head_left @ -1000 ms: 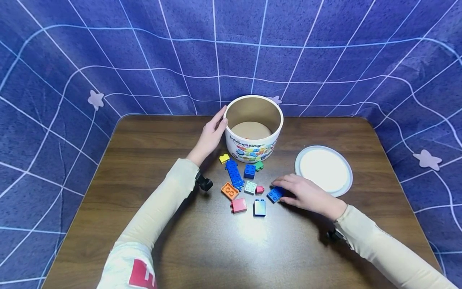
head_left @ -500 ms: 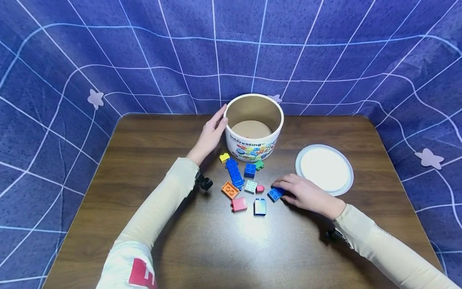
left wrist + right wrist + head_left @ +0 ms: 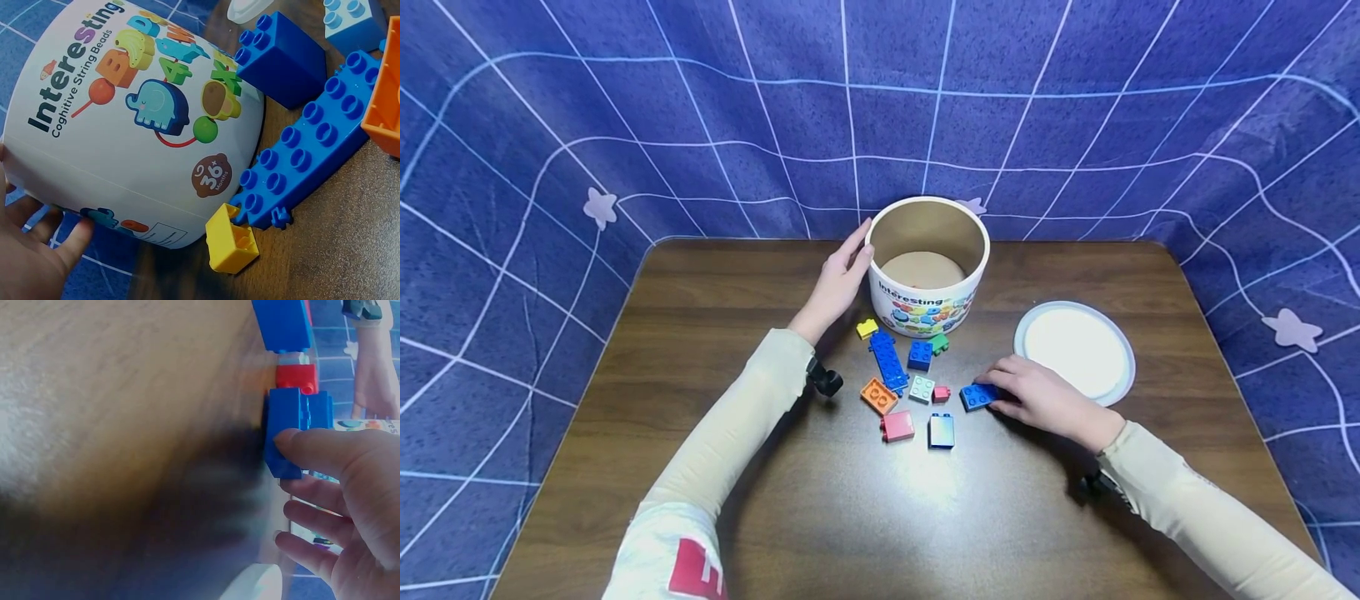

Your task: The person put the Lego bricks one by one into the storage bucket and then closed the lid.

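The right hand (image 3: 1041, 396), right of centre in the head view, pinches one end of a blue studded brick (image 3: 976, 397) between thumb and fingers; I cannot tell whether the brick touches the table (image 3: 700, 350). The left hand (image 3: 837, 279), left of upper centre, rests loosely extended fingers against the side of a white "Interesting" bucket (image 3: 921, 312), grasping nothing.

With only one end held, I'd worry that the blue studded brick could pivot or slip if the pinch is uneven. A sweep leftward could knock the small red brick (image 3: 941, 394) just beside it, then the mint brick (image 3: 922, 389). Too firm a push from the left hand might slide or tip the bucket.

Between the hands, mid-frame, lie the long blue piece (image 3: 888, 362), an orange brick (image 3: 879, 396) with its hollow side up, a pink-red brick (image 3: 898, 426) and a glossy blue brick (image 3: 941, 432). Close to the bucket's foot, a yellow brick (image 3: 867, 329), a chunky blue brick (image 3: 920, 355) and a green brick (image 3: 939, 342) crowd the near approach. At right, a round white lid or plate (image 3: 1075, 350) sits partly behind the right hand. A blue gridded curtain (image 3: 775, 108) fills the top.
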A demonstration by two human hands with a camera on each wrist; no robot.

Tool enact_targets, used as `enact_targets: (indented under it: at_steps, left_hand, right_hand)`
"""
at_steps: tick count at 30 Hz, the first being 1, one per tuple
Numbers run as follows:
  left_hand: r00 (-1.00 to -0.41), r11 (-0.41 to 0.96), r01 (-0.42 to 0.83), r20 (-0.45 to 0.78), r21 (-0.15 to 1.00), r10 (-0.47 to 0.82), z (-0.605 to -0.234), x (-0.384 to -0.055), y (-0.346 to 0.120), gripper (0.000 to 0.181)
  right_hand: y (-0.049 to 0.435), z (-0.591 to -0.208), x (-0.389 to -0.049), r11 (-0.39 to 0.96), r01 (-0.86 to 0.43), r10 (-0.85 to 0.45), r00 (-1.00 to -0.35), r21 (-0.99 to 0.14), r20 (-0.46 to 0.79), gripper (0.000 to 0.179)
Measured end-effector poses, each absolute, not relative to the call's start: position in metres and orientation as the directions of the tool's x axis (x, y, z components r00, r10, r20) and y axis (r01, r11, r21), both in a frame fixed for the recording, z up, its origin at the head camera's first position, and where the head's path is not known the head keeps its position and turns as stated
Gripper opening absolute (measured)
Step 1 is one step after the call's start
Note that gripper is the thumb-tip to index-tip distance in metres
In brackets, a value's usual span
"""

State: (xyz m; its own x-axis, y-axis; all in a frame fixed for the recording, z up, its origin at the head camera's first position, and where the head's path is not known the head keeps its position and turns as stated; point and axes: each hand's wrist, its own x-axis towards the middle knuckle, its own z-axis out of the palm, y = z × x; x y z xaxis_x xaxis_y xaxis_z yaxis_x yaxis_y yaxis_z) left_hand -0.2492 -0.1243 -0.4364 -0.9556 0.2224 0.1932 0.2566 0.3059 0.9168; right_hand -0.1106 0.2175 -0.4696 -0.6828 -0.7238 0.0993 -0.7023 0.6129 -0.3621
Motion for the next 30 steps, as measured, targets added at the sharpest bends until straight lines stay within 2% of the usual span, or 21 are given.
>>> enact_targets:
  at_steps: [9, 24, 30]
  left_hand:
    - [-0.953, 0.312, 0.268, 0.203, 0.911, 0.225, -0.436, -0.249, -0.125, 0.053]
    - [-0.952, 0.302, 0.271, 0.209, 0.914, 0.224, -0.438, -0.251, -0.124, 0.053]
    - [-0.951, 0.297, 0.274, 0.211, 0.915, 0.227, -0.438, -0.25, -0.125, 0.053]
  right_hand:
    - [0.22, -0.454, -0.116, 0.65, -0.68, -0.695, -0.713, -0.34, 0.097, 0.04]
    - [0.22, -0.417, -0.129, 0.628, -0.727, -0.706, -0.682, -0.278, 0.189, 0.039]
    - [0.218, -0.399, -0.136, 0.634, -0.721, -0.702, -0.689, -0.28, 0.181, 0.039]
